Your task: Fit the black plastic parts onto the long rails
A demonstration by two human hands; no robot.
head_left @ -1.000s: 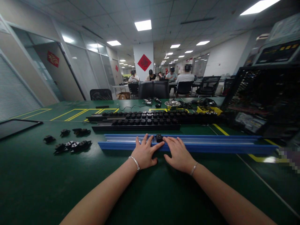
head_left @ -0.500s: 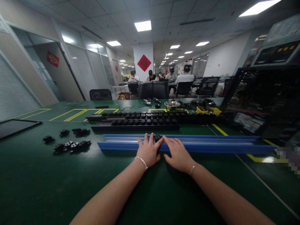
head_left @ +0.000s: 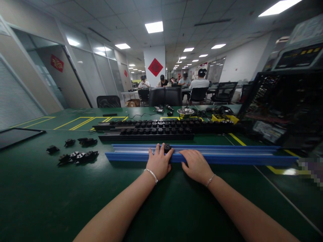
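A long blue channel rail [head_left: 234, 159] lies across the table in front of me. Inside its trough sits a small black socket-like part [head_left: 167, 148]. My left hand [head_left: 159, 160] rests over the front wall of the rail with fingers spread, its fingertips at the left and front of the black part. To the right, my right hand [head_left: 195, 164] is curled over the rail's front wall, fingers inside the trough and thumb in front. It stands apart from the black part. My fingers hide some of the trough.
Several loose black parts [head_left: 78, 156] lie to the left on the green table [head_left: 50, 201]. Behind the blue rail are black rails [head_left: 151, 137] filled with similar parts. A metal bowl [head_left: 185, 112] and yellow tray [head_left: 224, 119] stand farther back; a black machine frame [head_left: 267, 111] is at right.
My right hand has drawn away to the right from my left hand, its fingers now more curled. The black part sits slightly farther left, and my left hand has shifted a little left too.
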